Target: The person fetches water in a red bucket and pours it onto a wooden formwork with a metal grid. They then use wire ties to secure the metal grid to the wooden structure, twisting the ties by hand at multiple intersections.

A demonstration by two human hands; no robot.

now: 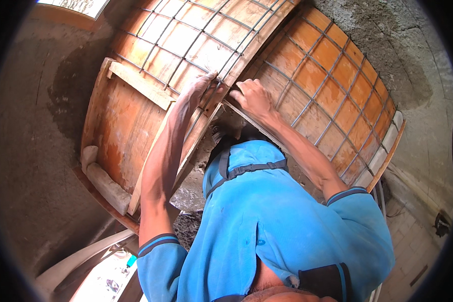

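Both arms reach forward to two wooden panels that meet at a gap. My left hand (204, 85) is closed around a thin steel rod (229, 64) at the inner edge of the left panel (128, 126); part of its grip is hidden. Just across the gap, my right hand (254, 97) has its fingers curled by the near inner corner of the right panel (307, 75). What lies between those fingers, if anything, is too small to tell. Steel bar grids cover both panels, the left grid (185, 43) and the right grid (328, 74).
A wooden strip (142, 84) crosses the left panel. Grey padded rolls line the outer edges, one at the left (108, 186) and one at the right (387, 138). Rough grey wall (40, 136) surrounds the panels. A bright window (80, 6) shows at top left.
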